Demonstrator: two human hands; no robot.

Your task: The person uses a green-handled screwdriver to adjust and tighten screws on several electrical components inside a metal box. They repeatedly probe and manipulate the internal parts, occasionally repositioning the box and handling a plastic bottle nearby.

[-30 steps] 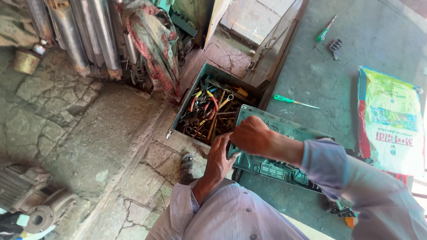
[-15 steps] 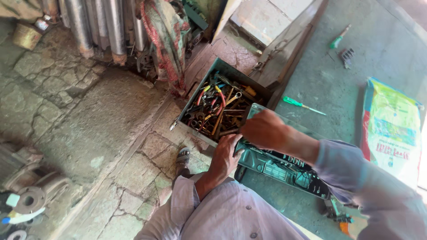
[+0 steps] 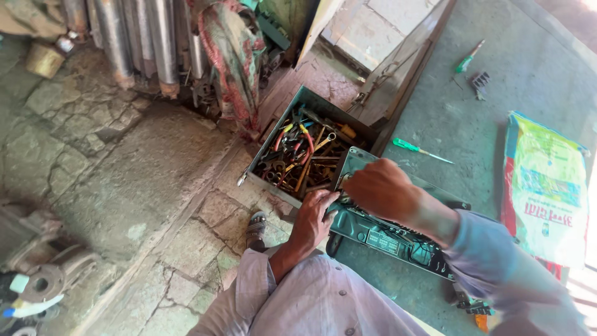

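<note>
Both hands are at the dark green case (image 3: 398, 239), which lies on the grey worktop (image 3: 497, 124) right at its near edge, long axis running from upper left down to lower right. The left hand (image 3: 314, 218) is cupped on the case's near corner, fingers curled over the rim; the right hand (image 3: 380, 188) is bunched down on top, though what it pinches is hidden. Just beyond sits the open metal toolbox (image 3: 301, 152) (crammed with pliers and spanners). Open worktop lies to the right, with a green screwdriver (image 3: 418, 149) and a printed sack (image 3: 546, 186).
</note>
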